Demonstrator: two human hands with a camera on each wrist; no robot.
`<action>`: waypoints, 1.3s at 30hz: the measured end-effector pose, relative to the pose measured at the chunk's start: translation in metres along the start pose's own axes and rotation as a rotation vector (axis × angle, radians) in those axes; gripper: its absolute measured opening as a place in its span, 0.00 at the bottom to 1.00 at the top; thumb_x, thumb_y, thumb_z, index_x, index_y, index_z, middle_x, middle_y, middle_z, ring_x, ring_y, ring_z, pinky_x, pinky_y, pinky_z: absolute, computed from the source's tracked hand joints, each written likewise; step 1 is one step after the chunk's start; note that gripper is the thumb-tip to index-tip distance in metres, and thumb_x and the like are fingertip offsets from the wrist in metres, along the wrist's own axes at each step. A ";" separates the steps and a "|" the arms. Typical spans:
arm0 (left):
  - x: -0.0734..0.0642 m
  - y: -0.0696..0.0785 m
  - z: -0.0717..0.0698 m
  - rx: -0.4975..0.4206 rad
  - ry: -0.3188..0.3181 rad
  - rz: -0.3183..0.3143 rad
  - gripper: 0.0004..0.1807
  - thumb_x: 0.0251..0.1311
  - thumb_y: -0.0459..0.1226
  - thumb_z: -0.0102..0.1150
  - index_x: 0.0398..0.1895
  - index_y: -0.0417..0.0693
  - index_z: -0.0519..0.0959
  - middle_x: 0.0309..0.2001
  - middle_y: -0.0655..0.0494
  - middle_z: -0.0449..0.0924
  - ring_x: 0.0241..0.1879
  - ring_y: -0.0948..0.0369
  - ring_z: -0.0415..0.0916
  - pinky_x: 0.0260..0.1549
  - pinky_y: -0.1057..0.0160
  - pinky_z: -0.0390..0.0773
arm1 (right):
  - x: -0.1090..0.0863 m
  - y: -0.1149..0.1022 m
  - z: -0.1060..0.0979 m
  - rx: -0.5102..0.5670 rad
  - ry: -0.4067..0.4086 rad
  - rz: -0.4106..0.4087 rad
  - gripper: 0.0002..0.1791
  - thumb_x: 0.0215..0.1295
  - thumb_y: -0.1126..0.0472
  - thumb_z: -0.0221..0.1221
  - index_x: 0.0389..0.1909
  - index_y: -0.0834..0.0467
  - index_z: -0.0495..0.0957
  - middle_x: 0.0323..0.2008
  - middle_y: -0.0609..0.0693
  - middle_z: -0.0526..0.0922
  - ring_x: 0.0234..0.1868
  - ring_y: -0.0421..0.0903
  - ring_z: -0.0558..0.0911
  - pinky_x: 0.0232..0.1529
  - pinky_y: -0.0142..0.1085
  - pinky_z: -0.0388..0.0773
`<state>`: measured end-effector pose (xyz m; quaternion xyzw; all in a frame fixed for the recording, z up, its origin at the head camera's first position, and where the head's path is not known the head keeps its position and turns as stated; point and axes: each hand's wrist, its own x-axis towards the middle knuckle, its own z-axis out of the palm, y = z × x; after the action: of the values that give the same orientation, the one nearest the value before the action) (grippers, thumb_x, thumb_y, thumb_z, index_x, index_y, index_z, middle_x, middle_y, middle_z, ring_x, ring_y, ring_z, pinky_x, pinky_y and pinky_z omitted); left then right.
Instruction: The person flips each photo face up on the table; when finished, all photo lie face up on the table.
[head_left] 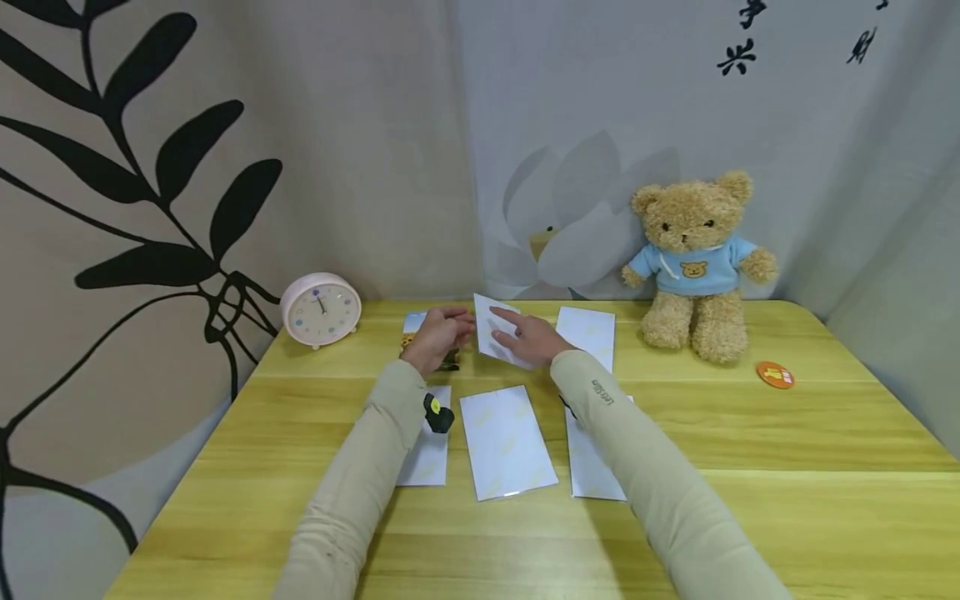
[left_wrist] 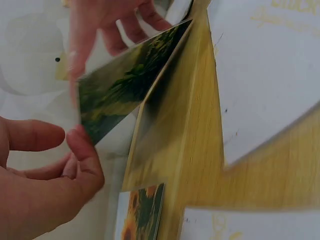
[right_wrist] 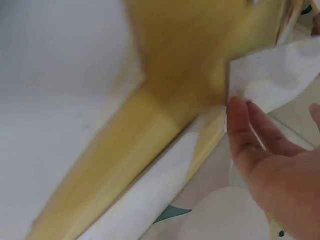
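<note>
A picture card [head_left: 497, 332] is tilted up off the table at the back middle, its white side toward the head camera. In the left wrist view its dark green picture side [left_wrist: 131, 80] shows. My right hand [head_left: 531, 340] holds it, index finger and thumb at the white side; in the right wrist view the fingertips [right_wrist: 241, 107] are at its edge. My left hand [head_left: 442, 335] is at the card's left edge, thumb tip right by a lower corner, fingers loosely bent. Below the left hand lies a face-up sunflower card [left_wrist: 142, 212], partly hidden by it.
White-backed cards lie face down: one front middle [head_left: 508, 442], one front left [head_left: 427, 454], one front right [head_left: 592, 467], one back right [head_left: 588, 333]. A pink clock [head_left: 321, 310] stands back left, a teddy bear [head_left: 693, 267] back right, with an orange disc [head_left: 775, 375] beside it.
</note>
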<state>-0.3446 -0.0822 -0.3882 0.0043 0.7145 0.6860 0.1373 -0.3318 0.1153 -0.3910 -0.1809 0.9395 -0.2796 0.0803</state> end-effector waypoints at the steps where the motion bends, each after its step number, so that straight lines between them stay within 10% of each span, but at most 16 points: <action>1: 0.000 0.000 0.001 -0.014 0.000 0.006 0.27 0.73 0.28 0.46 0.74 0.36 0.62 0.60 0.43 0.74 0.44 0.61 0.76 0.63 0.52 0.72 | 0.000 -0.003 0.000 -0.004 0.004 -0.012 0.31 0.79 0.44 0.45 0.79 0.42 0.54 0.47 0.60 0.83 0.48 0.53 0.81 0.57 0.49 0.76; 7: -0.001 0.000 0.009 -0.087 -0.020 0.053 0.24 0.73 0.27 0.48 0.71 0.40 0.69 0.54 0.49 0.76 0.42 0.66 0.76 0.67 0.49 0.68 | 0.000 -0.010 0.000 0.028 0.012 -0.015 0.30 0.80 0.45 0.43 0.79 0.41 0.54 0.27 0.52 0.78 0.28 0.45 0.74 0.38 0.38 0.73; 18: -0.001 -0.002 0.012 -0.168 -0.069 0.003 0.23 0.74 0.40 0.54 0.70 0.67 0.70 0.65 0.46 0.75 0.52 0.56 0.80 0.69 0.45 0.70 | -0.009 -0.017 -0.011 0.213 0.047 0.033 0.31 0.78 0.41 0.44 0.79 0.35 0.52 0.61 0.61 0.77 0.54 0.56 0.81 0.50 0.48 0.79; 25: 0.001 0.004 0.015 -0.208 -0.131 -0.013 0.24 0.72 0.45 0.56 0.65 0.85 0.69 0.72 0.51 0.63 0.68 0.40 0.67 0.67 0.39 0.68 | -0.010 -0.028 -0.019 0.595 0.118 -0.014 0.28 0.80 0.46 0.45 0.78 0.40 0.57 0.65 0.61 0.75 0.62 0.60 0.78 0.60 0.59 0.77; 29: 0.000 0.007 0.013 -0.168 -0.146 0.031 0.26 0.71 0.46 0.58 0.66 0.87 0.67 0.79 0.50 0.50 0.73 0.38 0.61 0.66 0.36 0.68 | -0.009 -0.032 -0.022 0.721 0.150 -0.033 0.27 0.80 0.50 0.47 0.77 0.44 0.60 0.64 0.61 0.77 0.62 0.59 0.77 0.61 0.59 0.77; 39: -0.005 0.007 0.006 0.047 -0.013 0.050 0.33 0.64 0.42 0.67 0.70 0.74 0.68 0.75 0.47 0.57 0.70 0.48 0.64 0.62 0.43 0.72 | -0.010 -0.023 -0.018 0.745 0.387 0.018 0.25 0.72 0.64 0.59 0.69 0.52 0.73 0.58 0.60 0.82 0.59 0.56 0.82 0.59 0.50 0.80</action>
<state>-0.3399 -0.0774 -0.3801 0.0297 0.7292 0.6722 0.1245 -0.3201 0.1100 -0.3626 -0.0755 0.7735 -0.6282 -0.0356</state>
